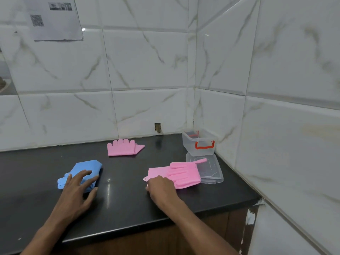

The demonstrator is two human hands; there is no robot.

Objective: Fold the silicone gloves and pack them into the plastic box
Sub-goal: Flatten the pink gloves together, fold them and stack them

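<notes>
A blue silicone glove [86, 167] lies folded on the black counter at the left, and my left hand [78, 186] rests flat on it with fingers spread. A pink glove [182, 173] lies at the right, its bristled fingers partly over the clear lid [211, 172]. My right hand [161, 188] pinches that glove's cuff edge near its small hanging tab. A second pink glove [123, 147] lies folded near the back wall. The clear plastic box [199, 144] with a red handle stands open in the back right corner.
The black counter [125, 190] ends at a front edge over wooden cabinets. Marble-look tiled walls close in the back and the right side. A printed paper sheet [55, 19] hangs on the wall at upper left.
</notes>
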